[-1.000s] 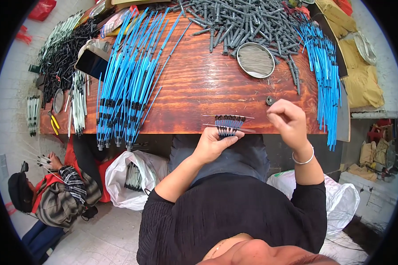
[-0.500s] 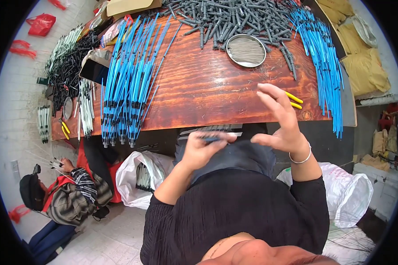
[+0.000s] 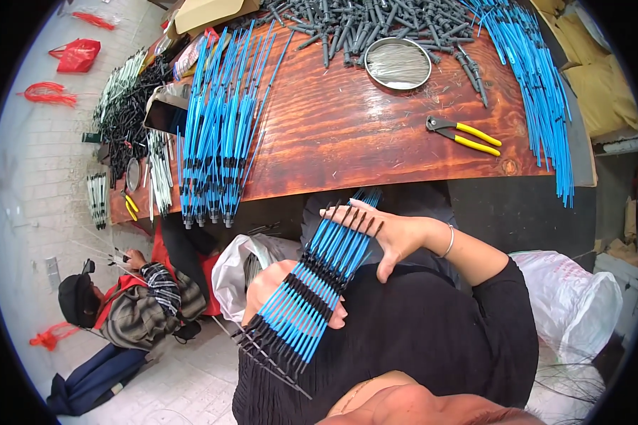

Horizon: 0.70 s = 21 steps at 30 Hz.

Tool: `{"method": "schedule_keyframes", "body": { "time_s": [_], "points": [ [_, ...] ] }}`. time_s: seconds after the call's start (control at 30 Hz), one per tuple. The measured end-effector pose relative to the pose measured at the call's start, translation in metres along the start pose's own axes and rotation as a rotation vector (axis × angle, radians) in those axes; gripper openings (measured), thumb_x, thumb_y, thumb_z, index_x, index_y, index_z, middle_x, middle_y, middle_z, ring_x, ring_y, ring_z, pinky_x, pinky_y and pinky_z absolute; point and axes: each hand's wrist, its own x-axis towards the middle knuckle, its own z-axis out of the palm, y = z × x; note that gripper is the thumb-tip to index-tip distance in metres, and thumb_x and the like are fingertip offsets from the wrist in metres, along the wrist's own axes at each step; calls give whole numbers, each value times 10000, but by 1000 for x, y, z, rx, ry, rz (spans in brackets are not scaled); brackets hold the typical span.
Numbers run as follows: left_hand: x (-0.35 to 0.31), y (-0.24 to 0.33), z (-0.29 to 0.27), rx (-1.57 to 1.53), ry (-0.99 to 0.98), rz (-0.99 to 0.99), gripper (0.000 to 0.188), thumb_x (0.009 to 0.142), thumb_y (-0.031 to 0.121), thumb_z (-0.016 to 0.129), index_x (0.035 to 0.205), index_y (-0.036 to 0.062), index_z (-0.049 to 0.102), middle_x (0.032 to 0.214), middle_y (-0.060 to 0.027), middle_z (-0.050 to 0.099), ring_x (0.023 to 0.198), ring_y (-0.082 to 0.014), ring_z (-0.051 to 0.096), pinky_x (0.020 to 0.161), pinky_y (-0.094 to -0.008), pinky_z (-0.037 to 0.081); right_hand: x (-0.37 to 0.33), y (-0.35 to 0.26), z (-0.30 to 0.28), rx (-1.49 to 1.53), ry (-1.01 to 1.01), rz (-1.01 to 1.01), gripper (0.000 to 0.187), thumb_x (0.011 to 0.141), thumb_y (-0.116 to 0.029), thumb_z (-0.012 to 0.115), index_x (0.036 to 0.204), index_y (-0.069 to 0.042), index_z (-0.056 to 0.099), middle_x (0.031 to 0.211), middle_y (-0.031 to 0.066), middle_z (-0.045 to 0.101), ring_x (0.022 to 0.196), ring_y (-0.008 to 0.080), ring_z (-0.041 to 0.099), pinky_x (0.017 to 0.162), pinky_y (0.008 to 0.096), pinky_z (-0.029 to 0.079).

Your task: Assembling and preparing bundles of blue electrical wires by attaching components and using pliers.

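Note:
A flat row of thin blue rods with black fittings (image 3: 301, 297) slants across my lap, in front of the black top. My left hand (image 3: 262, 287) is wrapped round the row from beneath; its fingertips show at the right edge, and the rest is partly hidden by the rods. At the row's far end, my right hand (image 3: 397, 237) lies with fingers stretched against the rods, thumb apart. Dark rod ends show over those fingers. Yellow-handled cutting pliers (image 3: 478, 134) rest on the wooden table (image 3: 333, 152) beyond my right hand.
Blue rods lie in bundles at the table's left (image 3: 220, 134) and right (image 3: 546, 120). Grey plastic parts (image 3: 376, 27) are heaped behind a round tin of fine pins (image 3: 406, 87). White sacks (image 3: 574, 308) flank me. Another person (image 3: 138, 301) sits at left.
The row of blue rods has come up into full view over my lap. My right hand has dropped from above the table to its far end, uncovering the pliers.

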Motion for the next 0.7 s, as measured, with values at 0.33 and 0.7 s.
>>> {"method": "schedule_keyframes", "body": {
  "time_s": [0.33, 0.7],
  "points": [
    [-13, -79, 23, -24, 308, -458, 180, 741, 38, 638, 915, -4, 655, 919, -109, 664, 867, -214, 645, 768, -324, 517, 7, 25, 1, 932, 310, 46, 1225, 631, -703, 606, 1414, -52, -73, 1392, 193, 302, 1316, 264, 268, 1057, 411, 195],
    [-17, -40, 23, -881, 555, -790, 211, 739, 77, 652, 943, 25, 653, 936, -100, 663, 861, -252, 643, 781, -346, 510, 22, 2, 10, 675, 193, -97, 850, 880, -563, 379, 1416, -118, -109, 1351, 205, 353, 1211, 322, 418, 1002, 397, 314]
  ]
}}
